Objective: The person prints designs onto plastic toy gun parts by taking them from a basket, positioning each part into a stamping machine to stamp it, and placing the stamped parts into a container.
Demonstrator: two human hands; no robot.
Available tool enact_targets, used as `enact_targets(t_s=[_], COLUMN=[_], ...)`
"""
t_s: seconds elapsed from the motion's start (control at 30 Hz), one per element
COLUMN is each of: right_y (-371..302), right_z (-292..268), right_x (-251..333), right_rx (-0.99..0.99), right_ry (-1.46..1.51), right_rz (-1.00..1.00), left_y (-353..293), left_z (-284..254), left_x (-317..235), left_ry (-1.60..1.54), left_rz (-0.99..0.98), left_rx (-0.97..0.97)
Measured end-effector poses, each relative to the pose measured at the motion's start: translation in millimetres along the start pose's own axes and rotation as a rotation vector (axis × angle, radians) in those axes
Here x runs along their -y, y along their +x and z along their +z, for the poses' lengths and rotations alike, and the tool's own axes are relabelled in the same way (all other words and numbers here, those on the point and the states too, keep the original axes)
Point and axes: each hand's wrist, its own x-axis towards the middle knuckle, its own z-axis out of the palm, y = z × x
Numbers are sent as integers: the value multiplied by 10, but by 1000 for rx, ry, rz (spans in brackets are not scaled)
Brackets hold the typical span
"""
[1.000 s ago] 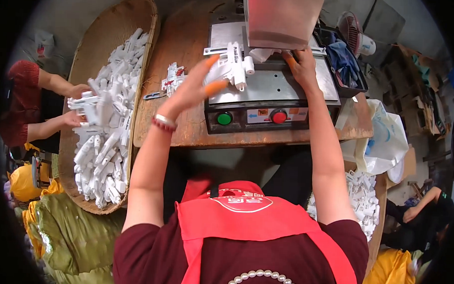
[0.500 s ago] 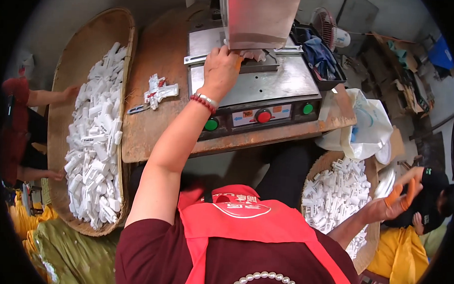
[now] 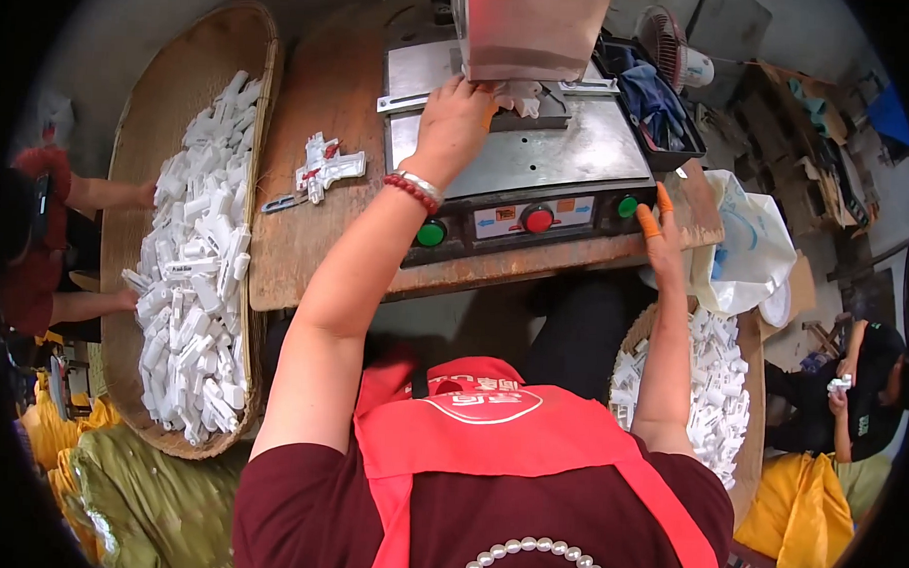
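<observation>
My left hand reaches to the small dark fixture on the machine's metal bed, below the box-shaped press head. Its fingers are curled together, and the tips and whatever they hold are hidden. A pale, crumpled-looking piece lies in the fixture beside it. My right hand wears orange finger covers and is at the machine's right front corner. Its thumb and fingers are apart, right by the right green button, and it holds nothing. Whether it touches the button I cannot tell.
Left of the machine lie a white-and-red toy-like plastic part and a small cutter. A long woven basket of white parts stands beside the table; another heap sits at right. Other people work on both sides.
My right hand has swung from far out at the right to the machine's right green button. The left hand stays at the fixture. The person at right now holds a small white part.
</observation>
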Motion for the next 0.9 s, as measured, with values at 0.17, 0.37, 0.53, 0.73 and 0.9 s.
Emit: enact_targets(t_s=[0.17, 0.37, 0.53, 0.73, 0.9], right_y=[-60, -13, 105, 142, 233], right_z=[121, 169, 107, 7, 134], right_x=[-133, -54, -159, -734, -611], right_rx=[-51, -33, 108, -50, 0], right_ry=[87, 92, 120, -75, 17], right_rz=[-88, -80, -109, -48, -44], left_y=[103, 270, -208, -1459, -1520], left_z=[121, 390, -81, -596, -862], left_x=[-249, -224, 97, 190, 251], left_ry=[172, 304, 64, -92, -150], left_rz=[-92, -98, -95, -11, -26], left_rx=[31, 45, 133, 196, 86])
